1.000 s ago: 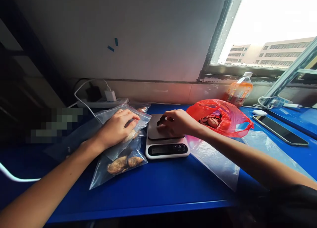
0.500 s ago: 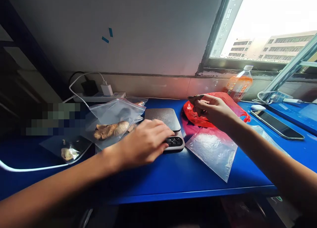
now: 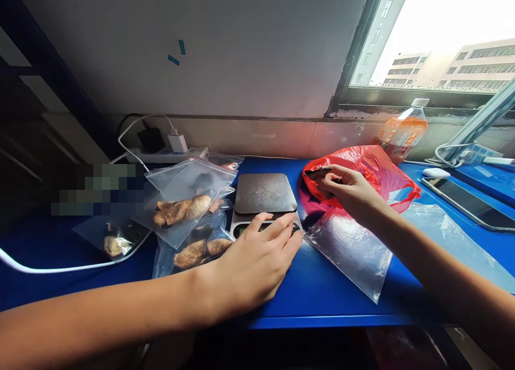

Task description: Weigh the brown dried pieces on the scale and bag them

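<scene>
My left hand (image 3: 261,257) rests with its fingers spread over the front control panel of a kitchen scale (image 3: 265,192). Some powder-like crumbs lie on the scale's metal plate. To the right, my right hand (image 3: 356,190) pinches a thin, dark, flat piece (image 3: 316,171) whose kind I cannot make out. It is held in front of the open mouth of a red plastic bag (image 3: 368,156). What lies inside that bag is mostly hidden. Below my right hand, a clear plastic bag (image 3: 350,246) lies flat beside the scale.
Zip bags of brown dried pieces (image 3: 173,212) overlap left of the scale, with a smaller bag (image 3: 116,245) farther left. A white cable (image 3: 52,269) crosses the desk. At the right are an orange drink bottle (image 3: 404,131), a phone (image 3: 470,204) and another clear bag (image 3: 454,241).
My left hand has shifted right across the scale's panel, and its fingers have spread. My right hand keeps the dark piece near the red bag. The view has shifted slightly.
</scene>
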{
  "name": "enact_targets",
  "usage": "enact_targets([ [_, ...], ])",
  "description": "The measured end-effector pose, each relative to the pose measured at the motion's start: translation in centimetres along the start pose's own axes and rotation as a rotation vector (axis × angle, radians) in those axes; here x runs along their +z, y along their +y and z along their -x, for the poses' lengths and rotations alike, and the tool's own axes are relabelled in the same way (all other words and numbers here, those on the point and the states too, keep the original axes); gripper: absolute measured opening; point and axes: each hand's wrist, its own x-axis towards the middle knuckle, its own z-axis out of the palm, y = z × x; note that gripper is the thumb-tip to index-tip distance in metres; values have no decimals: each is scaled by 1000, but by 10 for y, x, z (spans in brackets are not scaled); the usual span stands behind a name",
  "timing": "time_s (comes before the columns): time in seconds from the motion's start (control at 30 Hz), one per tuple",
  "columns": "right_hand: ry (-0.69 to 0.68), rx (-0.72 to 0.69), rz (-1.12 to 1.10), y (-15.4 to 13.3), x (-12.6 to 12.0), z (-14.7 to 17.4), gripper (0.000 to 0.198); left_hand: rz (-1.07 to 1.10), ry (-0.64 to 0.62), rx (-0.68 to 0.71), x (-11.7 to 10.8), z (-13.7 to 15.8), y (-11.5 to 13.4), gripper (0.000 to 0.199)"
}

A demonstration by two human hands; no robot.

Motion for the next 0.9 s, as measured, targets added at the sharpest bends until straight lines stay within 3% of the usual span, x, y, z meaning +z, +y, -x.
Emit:
enact_targets([
  [0.27, -4, -1, -22, 0, 5, -1, 25, -115, -127, 93, -8, -10, 5, 42],
  [0.33, -2, 0, -30, 0, 6, -1, 25, -105, -107, 83, -9, -10, 7, 41],
  [0.43, 10, 7, -25, 0, 5, 1, 26, 74, -12, 57, -12, -7, -1, 40],
  [0.53, 29, 35, 10, -2, 4, 3, 31, 246, 181, -97, -19, 6, -24, 33],
  [0.6, 66, 57, 28, -3, 4, 5, 32, 237, 307, -309, -22, 18, -46, 29],
  [0.63, 86, 62, 26, -3, 4, 6, 30, 204, 310, -430, -22, 25, -57, 28],
  [0.73, 109, 50, -6, -3, 6, 7, 28, 74, 95, -582, -16, 43, -84, 30],
  [0.83, 90, 24, -31, -1, 8, 7, 27, -10, -153, -569, -9, 53, -97, 32],
  [0.9, 90, 25, -40, 1, 9, 7, 29, -28, -241, -558, -8, 57, -102, 32],
])
